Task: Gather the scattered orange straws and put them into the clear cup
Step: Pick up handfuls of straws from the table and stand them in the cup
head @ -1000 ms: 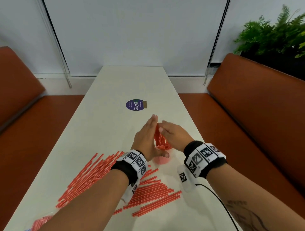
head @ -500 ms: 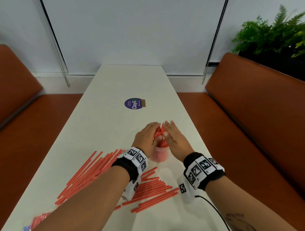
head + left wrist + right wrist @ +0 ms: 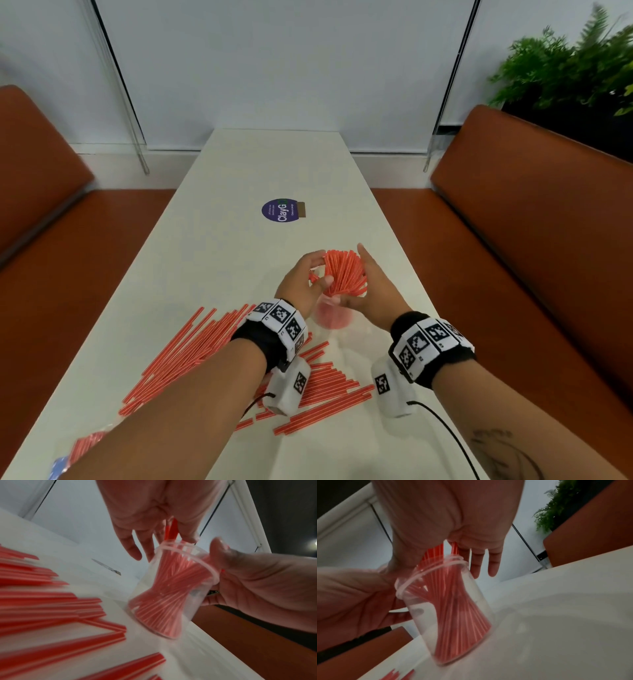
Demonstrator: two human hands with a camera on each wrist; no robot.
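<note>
The clear cup (image 3: 334, 317) stands on the white table (image 3: 239, 260), packed with a fanned bundle of orange straws (image 3: 344, 272). My left hand (image 3: 303, 284) curls its fingers and thumb around the bundle's left side. On the right side my right hand (image 3: 375, 291) lies with straight fingers against the straws, its thumb near the cup's rim. The left wrist view shows the cup (image 3: 171, 588) and its straws through the wall. The cup (image 3: 447, 609) leans in the right wrist view. Loose straws (image 3: 191, 353) lie near my left forearm, more (image 3: 329, 390) between my wrists.
A round purple sticker (image 3: 279, 210) sits on the table beyond the cup. A plastic bag with straws (image 3: 82, 445) lies at the near left edge. Orange benches (image 3: 534, 240) flank the table. A black cable (image 3: 442, 425) trails from my right wrist.
My hands, pressed together over the straw tops before, have moved apart. The bundle's top now fans out between them.
</note>
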